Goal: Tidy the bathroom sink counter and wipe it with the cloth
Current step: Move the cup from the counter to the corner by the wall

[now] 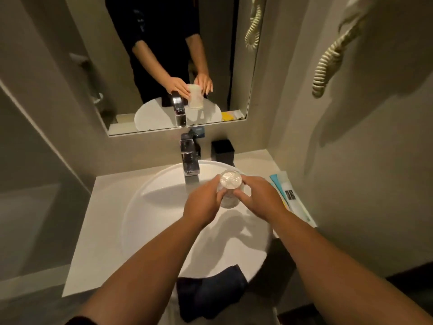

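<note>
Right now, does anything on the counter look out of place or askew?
The dark cloth is draped over the basin's front rim, half hanging off. Packets lie fanned along the right counter edge. Nothing looks spilled or broken.

Basin [150, 221] sits mid-worktop [98, 231]; tap [190, 158] at its 12 o'clock, box [222, 150] at 1, packets [289, 195] at 3, cloth [210, 294] on its rim at 6, glass [230, 191] above it between both hands

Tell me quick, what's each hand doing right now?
Left hand: closed around the clear glass.
Right hand: closed on the same glass, opposite side.
</note>
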